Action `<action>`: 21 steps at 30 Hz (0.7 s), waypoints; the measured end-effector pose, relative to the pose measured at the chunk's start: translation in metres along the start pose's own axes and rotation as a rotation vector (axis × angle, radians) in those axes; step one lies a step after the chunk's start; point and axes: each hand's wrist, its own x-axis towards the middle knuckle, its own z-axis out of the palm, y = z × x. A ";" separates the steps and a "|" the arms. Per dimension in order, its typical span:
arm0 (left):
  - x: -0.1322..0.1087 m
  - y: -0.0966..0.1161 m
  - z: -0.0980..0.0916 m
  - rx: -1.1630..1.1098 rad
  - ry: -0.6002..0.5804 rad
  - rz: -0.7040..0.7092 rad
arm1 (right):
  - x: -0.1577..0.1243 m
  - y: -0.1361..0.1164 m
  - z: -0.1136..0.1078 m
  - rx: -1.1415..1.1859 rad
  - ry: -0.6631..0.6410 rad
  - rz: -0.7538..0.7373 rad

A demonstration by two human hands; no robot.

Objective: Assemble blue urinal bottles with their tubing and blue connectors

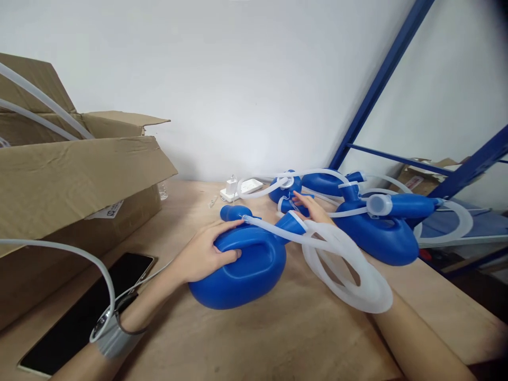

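My left hand (212,251) is wrapped round the handle side of a blue plastic bottle (254,283), its thumb over the edge of the grip recess. The bottle lies tilted above the wooden table, with its white-rimmed neck (291,225) to the right. A translucent hose (349,259) runs from a small blue end piece (236,212) across the bottle and hangs in coils over my right forearm. Behind that neck is my right hand (313,209), fingers stretched out and apart near another blue piece (288,205). The neck and hose hide part of it.
More blue bottles with hoses (373,238) stand at the right edge of the table. An open cardboard box (79,169) fills the left, with a black phone (91,307) and cable before it. A white charger and tray (250,186) lie near the wall. Blue metal framing (381,79) rises at right.
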 end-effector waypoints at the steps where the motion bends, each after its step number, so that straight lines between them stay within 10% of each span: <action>1: 0.000 0.001 0.000 -0.001 -0.004 0.002 | -0.001 -0.005 -0.002 0.000 0.012 -0.012; 4: 0.002 0.004 -0.001 0.009 -0.021 0.028 | 0.000 -0.026 -0.016 0.081 -0.015 -0.021; 10: 0.002 0.004 -0.002 0.010 -0.018 0.024 | -0.003 -0.065 -0.039 0.019 -0.488 -0.015; 21: 0.001 0.003 -0.001 0.037 0.021 -0.040 | -0.001 -0.032 -0.005 0.420 -0.481 0.078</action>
